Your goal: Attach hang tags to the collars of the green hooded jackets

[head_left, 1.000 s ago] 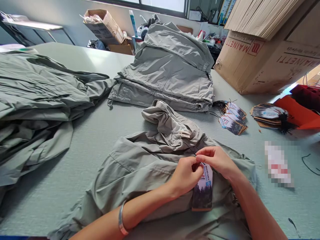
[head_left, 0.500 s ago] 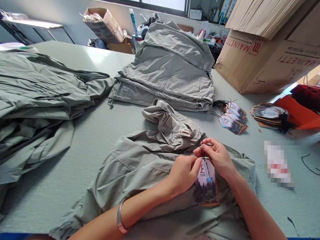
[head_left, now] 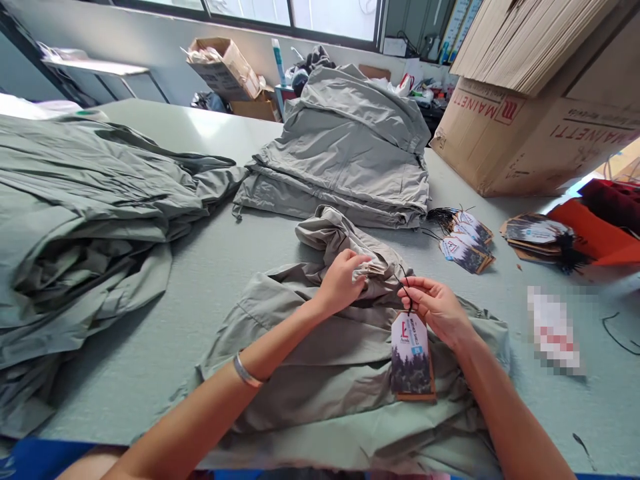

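Note:
Pinched in the fingers of my right hand (head_left: 434, 308) is the black string (head_left: 409, 293) of a hang tag (head_left: 413, 357). The tag hangs below that hand, over a grey-green garment (head_left: 300, 373), its forest picture and white top facing me. My left hand (head_left: 344, 283) reaches over the garment's bunched upper part (head_left: 325, 230). Its fingers are apart, close beside a small pale sewn-in label (head_left: 376, 269); whether they touch it I cannot tell. The garment lies crumpled on the table in front of me.
Folded grey garments (head_left: 340, 147) are stacked at the back, with a loose garment heap (head_left: 100, 200) on the left. More hang tags (head_left: 467, 247) and another tag pile (head_left: 537, 233) lie right of centre. A large cardboard box (head_left: 520, 133) stands at the back right of the table (head_left: 215, 280).
My left hand has let go at the tag and moved up and left to the sewn-in label. My right hand still holds the string. The view has shifted slightly.

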Tool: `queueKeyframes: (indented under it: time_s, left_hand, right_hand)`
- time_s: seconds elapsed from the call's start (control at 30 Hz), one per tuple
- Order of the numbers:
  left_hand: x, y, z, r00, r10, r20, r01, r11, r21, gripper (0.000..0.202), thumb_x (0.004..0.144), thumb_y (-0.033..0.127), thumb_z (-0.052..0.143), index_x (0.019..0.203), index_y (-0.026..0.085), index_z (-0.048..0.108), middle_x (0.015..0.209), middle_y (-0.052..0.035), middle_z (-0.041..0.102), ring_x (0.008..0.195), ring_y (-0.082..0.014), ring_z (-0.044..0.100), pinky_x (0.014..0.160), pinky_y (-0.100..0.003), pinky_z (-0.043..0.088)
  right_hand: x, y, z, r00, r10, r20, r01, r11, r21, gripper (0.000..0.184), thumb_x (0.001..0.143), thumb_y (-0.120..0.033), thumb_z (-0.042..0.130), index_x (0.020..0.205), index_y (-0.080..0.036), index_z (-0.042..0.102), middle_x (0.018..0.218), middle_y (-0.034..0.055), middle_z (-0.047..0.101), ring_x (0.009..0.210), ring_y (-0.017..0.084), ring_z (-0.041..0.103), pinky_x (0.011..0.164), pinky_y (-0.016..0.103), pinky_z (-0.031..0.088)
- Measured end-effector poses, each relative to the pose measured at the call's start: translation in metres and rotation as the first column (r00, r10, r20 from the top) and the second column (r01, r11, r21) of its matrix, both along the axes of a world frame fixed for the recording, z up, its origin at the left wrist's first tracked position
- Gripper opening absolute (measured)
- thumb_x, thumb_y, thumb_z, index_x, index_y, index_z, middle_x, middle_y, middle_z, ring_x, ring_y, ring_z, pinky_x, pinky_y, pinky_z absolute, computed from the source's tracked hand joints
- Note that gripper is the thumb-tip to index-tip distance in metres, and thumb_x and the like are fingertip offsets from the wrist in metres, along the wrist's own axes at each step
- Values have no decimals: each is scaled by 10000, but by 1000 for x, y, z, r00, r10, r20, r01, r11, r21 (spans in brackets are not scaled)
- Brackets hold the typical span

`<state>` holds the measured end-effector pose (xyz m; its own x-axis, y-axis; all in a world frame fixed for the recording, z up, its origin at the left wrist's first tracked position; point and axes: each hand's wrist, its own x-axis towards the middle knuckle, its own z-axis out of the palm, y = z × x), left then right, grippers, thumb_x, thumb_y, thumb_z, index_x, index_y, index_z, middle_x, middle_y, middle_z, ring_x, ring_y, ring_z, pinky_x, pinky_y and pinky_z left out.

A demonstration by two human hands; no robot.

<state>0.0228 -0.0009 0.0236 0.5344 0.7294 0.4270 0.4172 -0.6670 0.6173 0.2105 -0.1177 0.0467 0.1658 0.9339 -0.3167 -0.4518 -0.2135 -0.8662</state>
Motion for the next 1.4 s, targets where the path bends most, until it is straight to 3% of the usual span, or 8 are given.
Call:
queueKeyframes:
  time_s: [0.1,0.4,0.57,0.67,0.73,0.9,1.17,1.4]
  left_hand:
    - [0,-1,-6,993,-107,-59,113,987,117,158,866,121,561,919,154,706,908,-71,627,890,-186,554,810,-301,479]
    - [-3,-50,-18,936,-154,-316,256,915,311,305,975,188,397,847,130,667,842,-103,643,800,-199,550,752,-329,489]
    - [-12,-49,-11,948,-251,-198,275,956,105,298,939,194,424,801,141,683,801,-94,678,753,-170,589,766,-305,477]
    - [-12,-36,-4,978,-133,-158,114,986,-124,316,912,217,464,657,139,632,599,-35,613,557,-115,518,601,-236,402]
    - [-8,-28,-4,991,-32,-128,2,975,-224,150,854,180,533,752,143,636,571,6,587,508,-99,486,549,-213,352]
    - [3,-21,-16,995,67,-73,-79,982,-171,43,761,126,628,788,146,654,729,-12,576,586,-100,510,572,-210,381]
    - [5,-22,-20,999,16,40,-9,983,-184,100,800,102,581,727,145,634,730,-1,499,601,-89,465,572,-212,375]
    - [0,-25,-15,966,82,245,5,942,-335,47,785,137,584,744,143,607,740,1,540,583,-73,464,554,-190,379]
  right_hand:
    - [0,3,2,999,-31,-10,32,999,32,351,532,-297,910,808,-166,738,762,52,737,616,112,627,643,275,536]
    - [-26,22,10,996,-91,7,91,996,13,361,480,-310,905,763,-164,736,676,33,706,610,135,629,603,273,515]
    - [-39,24,-23,995,-73,68,77,995,-64,381,438,-374,882,700,-154,713,604,26,697,563,146,618,597,290,509]
    - [-38,23,-33,989,-92,117,103,990,-95,383,445,-371,876,723,-159,720,647,48,726,621,182,665,622,306,524]
    - [-37,22,-34,988,-88,124,101,990,-97,372,457,-358,879,729,-157,725,666,55,734,638,188,675,619,301,524]
    - [-37,19,-30,989,-30,145,40,997,-64,347,481,-325,889,746,-154,743,705,43,738,594,155,638,587,279,511]
    - [-35,20,-25,989,-63,132,79,989,-123,344,450,-370,900,673,-168,733,597,32,699,547,162,611,540,283,481]
    - [-42,19,-24,980,-78,182,94,992,-81,328,467,-350,904,705,-174,764,661,21,717,559,122,575,570,265,455]
